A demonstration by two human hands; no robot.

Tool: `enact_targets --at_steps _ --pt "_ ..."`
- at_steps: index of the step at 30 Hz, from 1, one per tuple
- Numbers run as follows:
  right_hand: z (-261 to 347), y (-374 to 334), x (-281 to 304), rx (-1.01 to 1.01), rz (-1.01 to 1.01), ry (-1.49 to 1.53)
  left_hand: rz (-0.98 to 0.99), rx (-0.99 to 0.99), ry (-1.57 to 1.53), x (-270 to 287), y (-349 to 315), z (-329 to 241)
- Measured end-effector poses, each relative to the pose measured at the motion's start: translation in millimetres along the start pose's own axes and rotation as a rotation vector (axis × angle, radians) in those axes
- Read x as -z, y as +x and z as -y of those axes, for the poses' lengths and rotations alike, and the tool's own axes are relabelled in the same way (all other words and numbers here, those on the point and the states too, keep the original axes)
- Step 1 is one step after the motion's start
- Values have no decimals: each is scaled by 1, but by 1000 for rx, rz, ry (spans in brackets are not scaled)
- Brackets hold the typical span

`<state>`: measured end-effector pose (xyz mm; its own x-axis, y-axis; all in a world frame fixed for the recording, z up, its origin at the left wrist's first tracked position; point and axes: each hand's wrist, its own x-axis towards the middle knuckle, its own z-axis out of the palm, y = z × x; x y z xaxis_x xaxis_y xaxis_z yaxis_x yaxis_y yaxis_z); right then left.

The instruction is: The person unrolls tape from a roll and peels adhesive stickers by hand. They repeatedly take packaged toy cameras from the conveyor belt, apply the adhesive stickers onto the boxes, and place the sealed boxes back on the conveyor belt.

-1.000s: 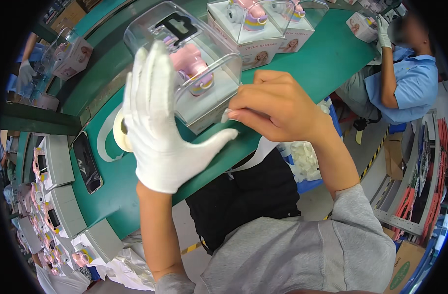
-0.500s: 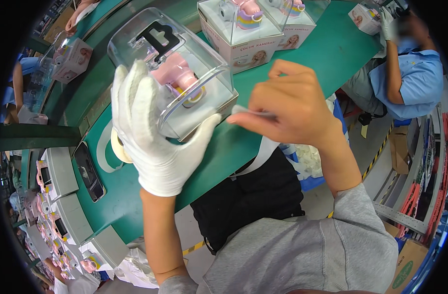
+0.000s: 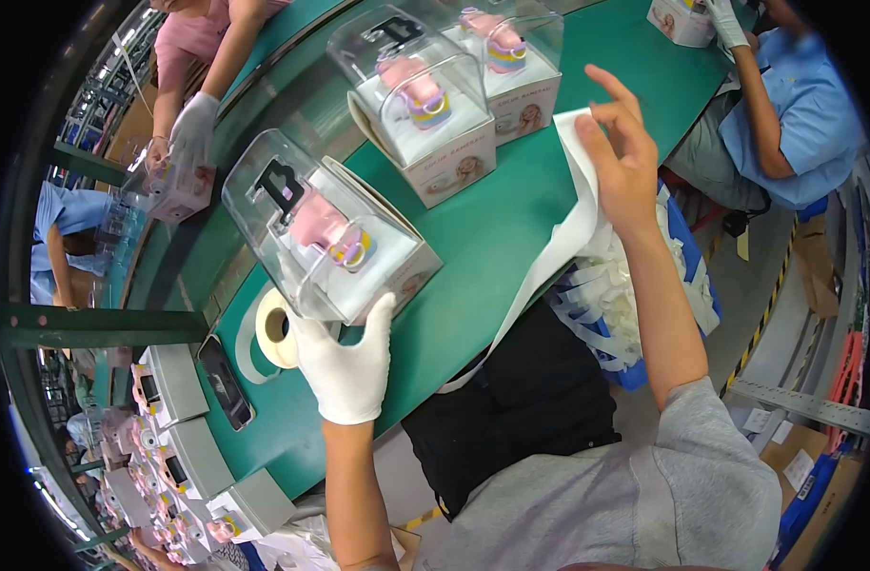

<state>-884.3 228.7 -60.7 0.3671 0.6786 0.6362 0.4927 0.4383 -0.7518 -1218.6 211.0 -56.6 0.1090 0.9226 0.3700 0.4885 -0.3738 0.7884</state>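
My left hand (image 3: pixel 345 366), in a white glove, holds the near corner of a white box (image 3: pixel 402 285) with a clear domed lid. Its thumb is on the front face; the fingers are partly hidden behind the lid. Inside the box sits a pink toy camera (image 3: pixel 321 228) with a rainbow-striped part, under a black handle on the lid. My bare right hand (image 3: pixel 625 157) is raised over the right part of the table, thumb and finger pinching the end of a long white paper strip (image 3: pixel 549 257). The strip hangs down across the table's front edge.
Two more lidded toy boxes (image 3: pixel 454 167) stand farther back. A pale tape roll (image 3: pixel 275 328) and a phone (image 3: pixel 226 383) lie at left on the green table (image 3: pixel 464 238). A blue bin (image 3: pixel 697 257) of strip scraps stands right. Co-workers (image 3: pixel 797 114) work nearby.
My right hand has moved up and right from beside the box, drawing the white strip out. The box sits lower in view, and my left hand has slid to its near corner.
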Motion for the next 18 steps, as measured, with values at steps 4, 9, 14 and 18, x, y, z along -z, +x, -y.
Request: enact_targets --at_steps 4,9,14,18 --pt "-35 23 7 -160 102 277 38 58 -82 -15 30 5" --pt "-58 37 16 -80 327 146 211 55 46 -29 58 7" --pt "-97 64 52 -109 288 74 318 24 -29 -72 95 1" --pt "-145 93 93 -145 268 104 409 -141 95 -100 134 -20"
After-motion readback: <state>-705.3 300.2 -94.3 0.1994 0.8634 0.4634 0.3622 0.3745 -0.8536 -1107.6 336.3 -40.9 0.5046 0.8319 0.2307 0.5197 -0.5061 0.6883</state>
